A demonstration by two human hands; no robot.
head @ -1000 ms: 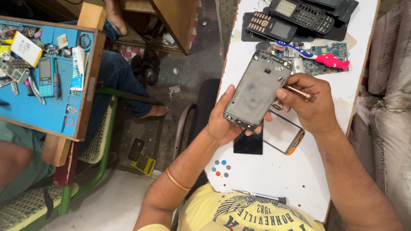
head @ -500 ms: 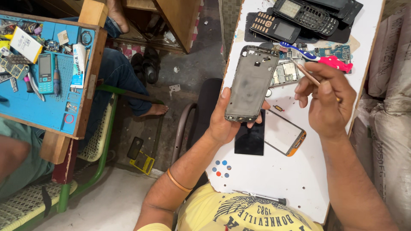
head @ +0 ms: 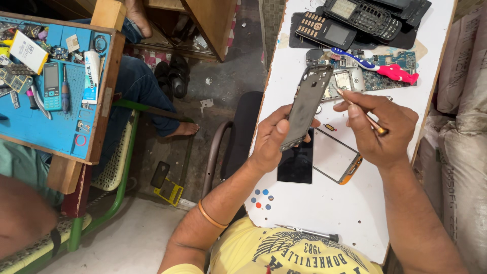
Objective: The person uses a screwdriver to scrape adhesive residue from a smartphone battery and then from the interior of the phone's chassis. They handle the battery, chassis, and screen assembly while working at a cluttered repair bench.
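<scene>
The table (head: 324, 203) is white with small red and blue dots near its edge, and the mat (head: 45, 122) is bright blue. The toothbrush (head: 375, 66) is pink, white and blue; the frame (head: 307, 106) is dark grey; the shirt (head: 284, 253) is yellow with black print.

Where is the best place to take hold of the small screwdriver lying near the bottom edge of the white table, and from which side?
Probably from above, pinching the thin metal shaft of the screwdriver near its middle: it lies flat, nothing beside it.
</scene>
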